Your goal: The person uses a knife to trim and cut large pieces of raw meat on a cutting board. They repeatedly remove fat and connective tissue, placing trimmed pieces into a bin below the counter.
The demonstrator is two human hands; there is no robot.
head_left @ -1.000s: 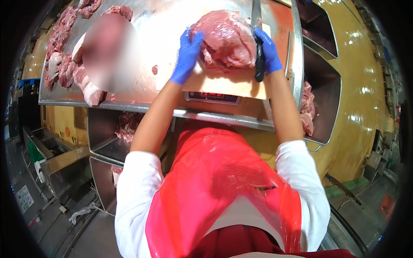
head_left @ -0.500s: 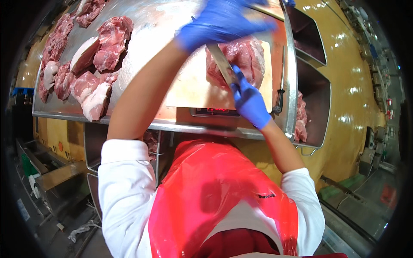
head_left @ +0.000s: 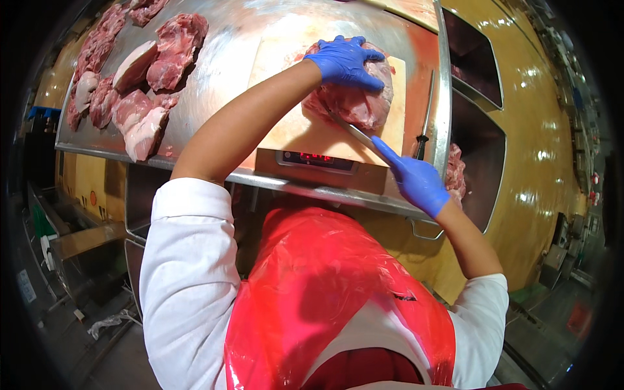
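Note:
A large piece of raw meat (head_left: 364, 107) lies on a pale cutting board (head_left: 276, 133) near the right end of a metal table. My left hand (head_left: 348, 62), in a blue glove, rests on top of the meat with its fingers spread. In my right hand (head_left: 416, 179), also blue-gloved, is a knife (head_left: 354, 132), the index finger stretched along it. The blade points up and left, and its tip meets the near left side of the meat. How deep the tip sits is hidden.
Several raw meat pieces (head_left: 143, 120) lie at the table's left. A sharpening steel (head_left: 426, 117) with a black handle lies right of the board. A scale display (head_left: 316, 160) glows red at the front. Metal bins (head_left: 481, 162), one holding meat, stand beyond the right edge.
My left hand has come down from a blurred sweep above the meat and now lies on it. My right hand has moved right and nearer, drawing the knife toward the meat's near side.

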